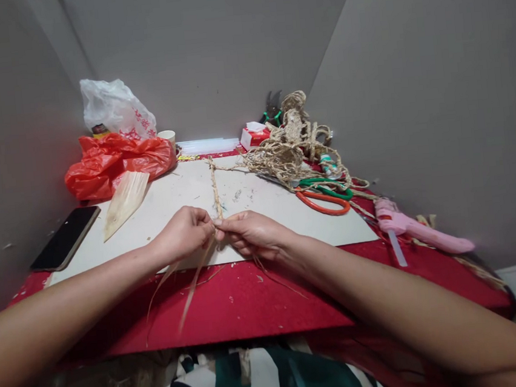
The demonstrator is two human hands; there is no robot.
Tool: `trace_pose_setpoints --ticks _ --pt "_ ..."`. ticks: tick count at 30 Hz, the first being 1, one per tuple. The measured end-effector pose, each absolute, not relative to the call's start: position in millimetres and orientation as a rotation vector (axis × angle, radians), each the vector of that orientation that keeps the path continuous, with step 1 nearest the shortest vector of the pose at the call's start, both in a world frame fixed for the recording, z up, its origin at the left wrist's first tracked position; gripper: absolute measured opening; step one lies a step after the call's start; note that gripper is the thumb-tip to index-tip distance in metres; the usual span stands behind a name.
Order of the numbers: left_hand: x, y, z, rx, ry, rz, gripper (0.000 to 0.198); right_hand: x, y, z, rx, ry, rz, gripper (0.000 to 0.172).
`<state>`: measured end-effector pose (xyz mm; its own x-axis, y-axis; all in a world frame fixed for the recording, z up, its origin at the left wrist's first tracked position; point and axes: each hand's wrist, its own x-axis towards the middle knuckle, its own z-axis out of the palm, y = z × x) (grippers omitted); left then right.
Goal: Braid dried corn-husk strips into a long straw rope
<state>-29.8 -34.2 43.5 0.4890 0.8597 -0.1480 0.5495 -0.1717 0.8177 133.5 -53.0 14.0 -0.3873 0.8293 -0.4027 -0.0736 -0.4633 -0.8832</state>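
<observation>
A straw-coloured braided cord [215,188] runs from the far part of a pale board [176,195] straight down to my fingers. My left hand [186,232] pinches its near end from the left. From the right, my right hand [255,229] pinches the same end with thumb and forefinger, and the two hands' fingertips meet. Loose fibre strands [196,284] trail below my hands over the red tablecloth [242,310]. Exactly how the strands cross between my fingertips is hidden.
At the right lie a tangled heap of braided cord [286,154], orange-and-green-handled scissors [325,201] and a pink glue gun [421,229]. A phone [65,236], a dried husk piece [124,203], a red plastic bag [118,164] and a paper cup [167,136] are leftward. A tissue pack [255,136] stands behind.
</observation>
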Motion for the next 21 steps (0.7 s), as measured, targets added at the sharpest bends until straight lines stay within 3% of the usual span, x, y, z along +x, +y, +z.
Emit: trace_pose_setpoints --ticks 12,21 --pt "-9.0 -53.7 63.1 1.657 1.267 0.402 0.01 130.7 -59.6 11.0 -1.043 -0.82 1.993 0.031" --pt "-4.6 -64.9 38.0 2.125 1.338 0.51 0.02 130.2 -65.9 14.9 -1.097 -0.799 1.995 0.025"
